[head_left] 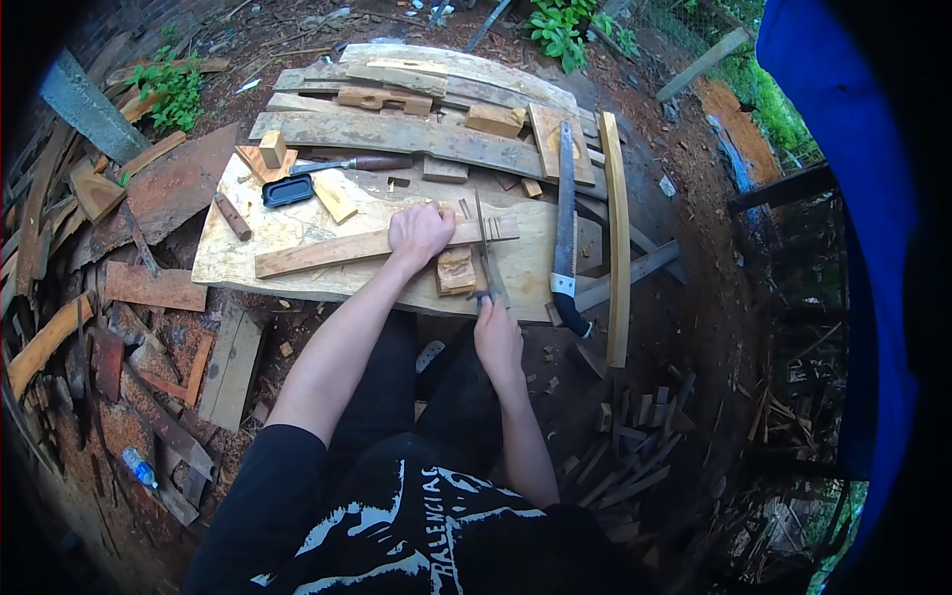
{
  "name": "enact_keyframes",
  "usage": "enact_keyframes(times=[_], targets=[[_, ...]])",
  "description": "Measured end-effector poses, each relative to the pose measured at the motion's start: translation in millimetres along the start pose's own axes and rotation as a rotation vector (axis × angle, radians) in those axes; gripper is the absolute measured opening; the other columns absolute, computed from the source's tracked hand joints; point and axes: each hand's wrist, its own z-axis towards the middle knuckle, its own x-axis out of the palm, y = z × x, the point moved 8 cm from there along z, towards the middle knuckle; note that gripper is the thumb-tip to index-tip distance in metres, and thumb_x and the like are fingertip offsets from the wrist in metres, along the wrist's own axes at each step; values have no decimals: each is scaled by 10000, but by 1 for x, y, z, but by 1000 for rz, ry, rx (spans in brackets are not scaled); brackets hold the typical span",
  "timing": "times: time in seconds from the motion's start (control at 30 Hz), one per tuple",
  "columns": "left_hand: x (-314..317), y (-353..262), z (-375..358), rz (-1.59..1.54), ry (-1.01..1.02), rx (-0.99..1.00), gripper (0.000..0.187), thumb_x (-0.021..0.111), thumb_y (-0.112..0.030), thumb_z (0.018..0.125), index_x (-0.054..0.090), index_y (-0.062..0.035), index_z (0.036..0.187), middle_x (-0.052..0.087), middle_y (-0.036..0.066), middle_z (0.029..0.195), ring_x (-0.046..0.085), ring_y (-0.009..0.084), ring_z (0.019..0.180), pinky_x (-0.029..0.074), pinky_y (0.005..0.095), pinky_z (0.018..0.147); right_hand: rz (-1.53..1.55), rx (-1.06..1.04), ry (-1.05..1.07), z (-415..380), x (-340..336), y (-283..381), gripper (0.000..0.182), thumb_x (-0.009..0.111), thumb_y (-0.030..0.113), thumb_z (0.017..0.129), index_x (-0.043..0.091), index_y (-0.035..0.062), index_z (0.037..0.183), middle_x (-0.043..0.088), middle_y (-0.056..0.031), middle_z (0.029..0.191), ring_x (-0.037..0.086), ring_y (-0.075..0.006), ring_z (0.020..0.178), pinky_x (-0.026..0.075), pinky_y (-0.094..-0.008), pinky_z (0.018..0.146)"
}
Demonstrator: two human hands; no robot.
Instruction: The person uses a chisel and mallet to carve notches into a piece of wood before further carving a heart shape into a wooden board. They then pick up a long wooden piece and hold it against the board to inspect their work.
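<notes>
A long wooden strip (322, 254) lies across the pale plank bench (223, 260), with several thin cuts near its right end. My left hand (421, 234) is closed over the strip and presses it down. In my right hand (499, 339), fingers wrapped around its handle, is a saw (484, 233). Its narrow blade points away from me and crosses the strip beside the cuts. My fingers hide most of the handle. A short wood block (456, 272) sits just in front of the strip, between my hands.
A handsaw (565, 203) with a black handle lies to the right, beside a long wooden batten (615, 248). Behind the strip are a black plastic tray (288, 191), a chisel (382, 162) and loose blocks. Scrap wood (635, 436) covers the ground.
</notes>
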Motion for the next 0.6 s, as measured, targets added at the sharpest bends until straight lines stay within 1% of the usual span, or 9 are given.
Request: enact_keyframes(times=[0.07,0.17,0.27,0.37,0.47,0.53,0.6], targets=[[1,1,1,-4,-11,6,511,481,-408,913,759,21,924,719,289,911,718,427,889,548,505,845,69,-132,-96,33,-1,19,375,418,359,1073,593,28,1084,685,-324,919,659,-529,893,503,-635,778],[3,3,3,-13,-22,21,509,481,-406,913,759,20,923,718,290,906,718,428,884,548,507,844,-14,-101,-101,75,-1,44,384,417,362,1073,595,21,1077,685,-327,929,661,-524,894,502,-630,776],[3,3,3,0,-29,17,505,482,-403,912,759,19,915,715,296,893,718,432,878,549,505,848,-12,-96,-95,83,0,48,368,423,343,1074,598,19,1071,685,-324,925,663,-514,891,501,-627,770],[-4,2,2,-14,-21,-3,501,483,-399,910,759,20,905,712,299,885,719,432,877,550,507,847,40,-140,-113,54,3,32,347,421,327,1077,591,25,1095,685,-321,898,665,-516,881,503,-627,765],[-2,0,0,-15,1,-2,503,485,-398,907,757,24,908,713,300,887,720,428,880,551,508,847,26,-126,-113,5,6,2,341,420,327,1077,583,31,1117,687,-315,875,666,-518,859,504,-629,757],[0,1,1,-2,-2,0,496,489,-400,907,758,16,923,714,298,891,719,427,877,551,510,839,-36,6,22,-20,6,-12,341,430,338,1074,581,38,1133,690,-312,878,665,-520,860,500,-632,766],[1,4,2,-7,-14,6,490,490,-401,907,759,9,929,715,293,887,719,427,870,551,510,835,-21,4,22,-22,1,-9,341,430,338,1074,585,40,1135,690,-315,888,665,-517,870,498,-632,771]])
